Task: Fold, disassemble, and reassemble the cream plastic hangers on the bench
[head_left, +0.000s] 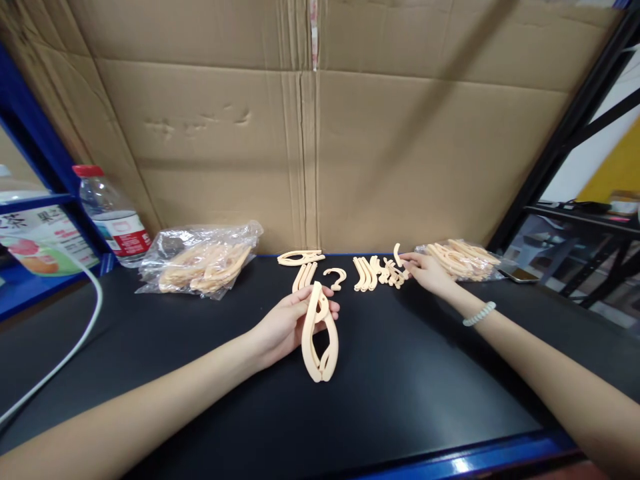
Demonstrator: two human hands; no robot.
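My left hand [287, 320] is closed around a folded beige plastic hanger [308, 347], held upright above the black table. My right hand [426, 270] reaches to the far side of the table, its fingertips pinched on a small curved beige piece [397, 253]. Just below those fingers lies a pile of small beige parts [393, 275]. To its left is a row of curved hanger arms [365, 273]. A loose hanger hook [341, 275] lies behind the held hanger, near more curved arms [304, 275] and another folded hanger [295, 258].
A clear bag of beige hanger parts [200, 260] lies at the left, and another bag [465, 259] at the right beside a phone [520, 274]. A red-capped bottle [117, 227] and a white cable [83, 337] are on the left. Cardboard [400, 153] walls the back.
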